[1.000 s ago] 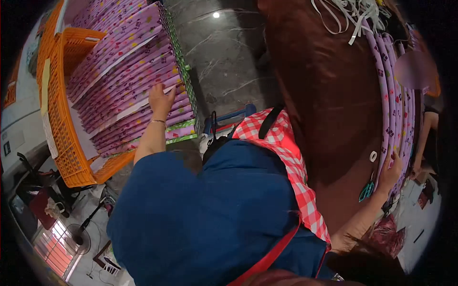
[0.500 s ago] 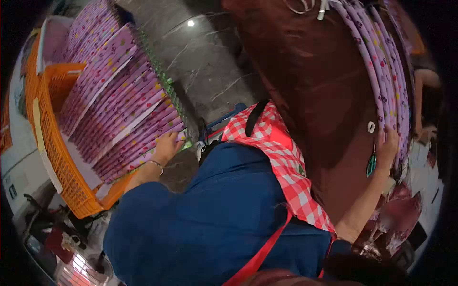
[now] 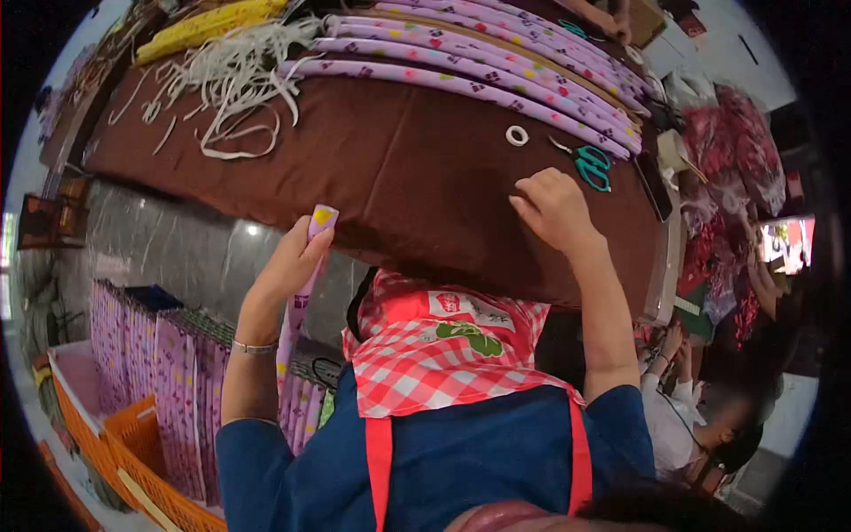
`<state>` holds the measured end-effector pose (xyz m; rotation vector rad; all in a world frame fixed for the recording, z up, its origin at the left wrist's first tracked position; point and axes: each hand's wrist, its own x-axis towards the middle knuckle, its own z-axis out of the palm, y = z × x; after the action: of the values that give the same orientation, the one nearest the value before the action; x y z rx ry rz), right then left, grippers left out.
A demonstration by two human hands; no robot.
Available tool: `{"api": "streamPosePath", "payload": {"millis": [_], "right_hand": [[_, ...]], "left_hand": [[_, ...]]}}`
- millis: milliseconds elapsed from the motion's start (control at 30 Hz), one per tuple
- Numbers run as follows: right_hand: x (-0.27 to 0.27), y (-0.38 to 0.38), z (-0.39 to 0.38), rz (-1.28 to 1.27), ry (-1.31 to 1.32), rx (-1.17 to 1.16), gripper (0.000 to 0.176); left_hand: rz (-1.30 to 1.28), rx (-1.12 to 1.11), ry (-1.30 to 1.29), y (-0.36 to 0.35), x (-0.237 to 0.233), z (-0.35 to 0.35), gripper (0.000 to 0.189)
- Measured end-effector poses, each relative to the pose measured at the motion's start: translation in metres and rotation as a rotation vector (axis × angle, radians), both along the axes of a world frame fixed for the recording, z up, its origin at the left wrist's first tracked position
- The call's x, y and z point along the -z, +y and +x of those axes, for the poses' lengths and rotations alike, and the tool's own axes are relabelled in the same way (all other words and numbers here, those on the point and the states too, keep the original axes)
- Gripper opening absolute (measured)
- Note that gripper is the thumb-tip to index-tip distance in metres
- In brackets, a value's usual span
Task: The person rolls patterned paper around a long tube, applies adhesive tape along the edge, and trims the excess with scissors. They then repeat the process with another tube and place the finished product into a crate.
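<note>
My left hand (image 3: 297,253) is closed around the upper end of a long purple patterned roll (image 3: 292,324), which hangs down beside the table's front edge. Its lower part passes behind my left forearm, near other purple pieces (image 3: 182,399) packed upright in an orange crate (image 3: 137,424). Over the brown-covered table (image 3: 417,191), my right hand (image 3: 554,208) has loosely curled fingers, the thumb apart and nothing visible between them. Close to it are teal-handled scissors (image 3: 593,168) and a small white tape ring (image 3: 517,136). Several purple patterned rolls (image 3: 479,86) lie side by side beyond.
A heap of white ribbons (image 3: 244,75) and a yellow bundle (image 3: 208,28) lie at the table's far left. A dark phone-like object (image 3: 652,186) rests near the right edge. Another person (image 3: 678,417) is at the right, near plastic-wrapped red bundles (image 3: 731,133).
My view has turned toward the table. My left hand has moved from the packed pieces and now holds one roll up. My right hand has left the rolls on the table.
</note>
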<state>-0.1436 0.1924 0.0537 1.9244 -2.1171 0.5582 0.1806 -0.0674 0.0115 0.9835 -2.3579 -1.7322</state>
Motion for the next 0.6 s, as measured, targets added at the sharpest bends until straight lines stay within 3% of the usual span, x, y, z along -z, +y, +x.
{"api": "streamPosePath", "payload": {"millis": [67, 133, 200, 267, 400, 467, 533, 600], "right_hand": [[0.01, 0.016, 0.01, 0.013, -0.004, 0.047, 0.016], [0.014, 0.026, 0.026, -0.002, -0.097, 0.026, 0.017], [0.024, 0.029, 0.042, -0.037, -0.131, -0.037, 0.017], [0.025, 0.027, 0.063, -0.057, -0.121, -0.097, 0.018], [0.003, 0.018, 0.102, -0.139, -0.128, -0.255, 0.026], [-0.016, 0.009, 0.11, -0.309, -0.057, -0.287, 0.032], [-0.004, 0.002, 0.115, -0.231, -0.02, -0.238, 0.039], [0.022, -0.003, 0.111, 0.032, 0.051, -0.139, 0.05]], "left_hand": [[-0.091, 0.153, -0.011, -0.004, -0.034, -0.052, 0.031], [-0.35, 0.312, -0.041, -0.001, -0.064, -0.102, 0.033], [-0.325, 0.394, -0.009, 0.008, -0.085, -0.149, 0.037], [-0.206, 0.535, -0.185, 0.025, -0.1, -0.196, 0.044], [-0.226, 0.744, -0.175, 0.085, -0.087, -0.273, 0.055], [-0.239, 0.938, -0.216, 0.132, -0.08, -0.309, 0.061], [-0.294, 1.062, -0.145, 0.179, -0.074, -0.332, 0.062], [-0.379, 1.184, -0.109, 0.226, -0.08, -0.345, 0.058]]}}
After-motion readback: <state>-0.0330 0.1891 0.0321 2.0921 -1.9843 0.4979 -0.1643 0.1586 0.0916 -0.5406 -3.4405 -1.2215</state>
